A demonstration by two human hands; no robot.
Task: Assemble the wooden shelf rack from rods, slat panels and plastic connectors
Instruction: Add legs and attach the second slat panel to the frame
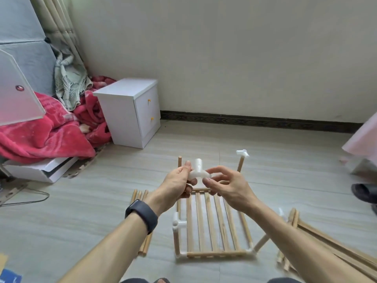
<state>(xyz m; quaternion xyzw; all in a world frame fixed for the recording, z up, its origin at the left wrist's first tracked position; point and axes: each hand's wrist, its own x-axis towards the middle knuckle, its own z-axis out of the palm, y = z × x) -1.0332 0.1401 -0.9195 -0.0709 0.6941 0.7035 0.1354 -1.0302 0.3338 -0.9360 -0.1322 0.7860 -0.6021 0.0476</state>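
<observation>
Smooth white plastic connector (197, 170), seemingly matt wooden slats (211, 221)

On the floor (81, 221) at lower centre lies a rack frame (212, 225), loose rods (140, 196) left of it, slat panels (350, 252) at lower right, a cabinet (122, 115) behind at centre left.

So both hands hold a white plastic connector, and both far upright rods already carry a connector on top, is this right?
Not fully. The head view shows that only the far right rod carries a fitted connector; the far left rod has a bare top. The left hand and right hand do hold the white connector.
</observation>
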